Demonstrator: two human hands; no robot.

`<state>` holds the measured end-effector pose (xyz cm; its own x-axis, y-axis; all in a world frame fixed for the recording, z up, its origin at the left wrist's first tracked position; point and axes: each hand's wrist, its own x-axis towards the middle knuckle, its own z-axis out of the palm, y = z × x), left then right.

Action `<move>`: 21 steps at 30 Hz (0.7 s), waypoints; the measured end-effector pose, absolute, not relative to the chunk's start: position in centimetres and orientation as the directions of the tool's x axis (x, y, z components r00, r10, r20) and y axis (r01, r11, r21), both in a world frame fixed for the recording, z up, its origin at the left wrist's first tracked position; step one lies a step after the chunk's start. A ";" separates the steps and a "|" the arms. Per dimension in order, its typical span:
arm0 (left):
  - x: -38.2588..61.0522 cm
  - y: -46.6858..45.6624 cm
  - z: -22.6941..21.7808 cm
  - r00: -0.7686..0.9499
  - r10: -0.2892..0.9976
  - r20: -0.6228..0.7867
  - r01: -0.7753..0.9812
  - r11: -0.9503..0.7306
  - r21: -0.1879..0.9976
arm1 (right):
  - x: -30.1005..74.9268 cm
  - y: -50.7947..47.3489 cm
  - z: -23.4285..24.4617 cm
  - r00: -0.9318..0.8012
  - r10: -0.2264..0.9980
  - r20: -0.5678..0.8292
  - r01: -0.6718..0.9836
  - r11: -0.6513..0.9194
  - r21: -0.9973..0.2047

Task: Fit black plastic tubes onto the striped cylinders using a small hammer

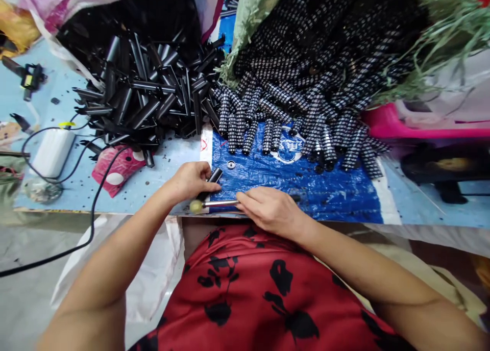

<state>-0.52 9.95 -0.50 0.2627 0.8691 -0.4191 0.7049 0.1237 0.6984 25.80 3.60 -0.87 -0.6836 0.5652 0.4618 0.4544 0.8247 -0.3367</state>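
A black tube is held by the left hand, whose fingers and thumb are closed around it. The tube is tilted, with its upper end pointing away from the body, and it is kept close to the front edge of the table, at the left border of a blue sheet. By the right hand a rod is held, with the fingers narrowed on its metal shaft. Its yellowish round tip is directed to the left and is placed just below the tube; whether the two are touching cannot be told.

On the sheet, a small ring is seen near the tube. Behind it, many patterned cylinders are heaped, spilled from the mouth of a green sack. To the left of these, a pile of plain black pieces is spread before a pink and white bag. A pink pouch with white spots is laid in front of this pile, and beside it a white box is placed, near which a black cable is seen. At the right, part of a pink bin is shown, somewhat blurred.
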 end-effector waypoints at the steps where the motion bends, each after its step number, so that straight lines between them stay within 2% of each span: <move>1: -0.2 10.0 -0.4 0.248 0.871 -0.423 0.729 0.120 0.674 | 25.7 3.5 -1.1 -0.711 0.561 0.423 0.472 0.828 -0.304; 3: -0.1 9.8 0.1 0.217 0.892 -0.397 0.780 0.086 0.620 | 25.8 3.5 -1.5 -0.724 0.553 0.413 0.476 0.833 -0.280; 5: -1.5 9.1 1.3 0.207 0.912 -0.354 0.808 0.044 0.587 | 26.8 3.8 -1.7 -0.693 0.546 0.471 0.442 0.838 -0.320; 7: -4.5 7.9 3.1 0.241 0.885 -0.399 0.793 0.058 0.606 | 28.4 4.1 -1.9 -0.638 0.577 0.510 0.446 0.817 -0.365; 9: -8.3 6.8 4.7 0.367 0.682 -0.633 0.733 0.207 0.648 | 30.0 4.6 -2.1 -0.595 0.629 0.500 0.522 0.775 -0.355; 10: -9.9 6.5 5.3 0.364 0.638 -0.679 0.694 0.300 0.654 | 30.6 4.9 -2.2 -0.582 0.654 0.483 0.570 0.752 -0.332; 12: -11.3 6.5 5.8 0.297 0.649 -0.700 0.606 0.439 0.664 | 31.4 5.7 -2.3 -0.576 0.688 0.441 0.636 0.716 -0.287; 14: -10.2 7.2 5.5 0.140 0.811 -0.568 0.500 0.437 0.748 | 31.5 6.9 -2.1 -0.566 0.709 0.421 0.663 0.695 -0.279; 16: -7.5 8.5 4.9 -0.054 0.956 -0.287 0.458 0.279 0.844 | 31.2 8.5 -1.7 -0.500 0.756 0.423 0.705 0.639 -0.307; 17: -6.0 9.4 4.6 -0.125 0.983 -0.138 0.485 0.181 0.856 | 31.0 9.4 -1.4 -0.443 0.791 0.422 0.748 0.585 -0.312; 19: -3.5 11.5 4.1 -0.201 0.975 0.100 0.631 0.051 0.774 | 30.8 11.2 -0.6 -0.325 0.863 0.387 0.853 0.444 -0.274; 21: -1.9 13.7 3.8 -0.194 0.957 0.216 0.828 0.042 0.558 | 30.7 12.8 0.0 -0.295 0.911 0.288 0.927 0.346 -0.147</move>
<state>-1.88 13.67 3.83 -0.1944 0.9568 0.2161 0.8285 0.0422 0.5584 30.70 12.80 0.03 -0.2948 0.9110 0.2883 0.9266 0.3463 -0.1467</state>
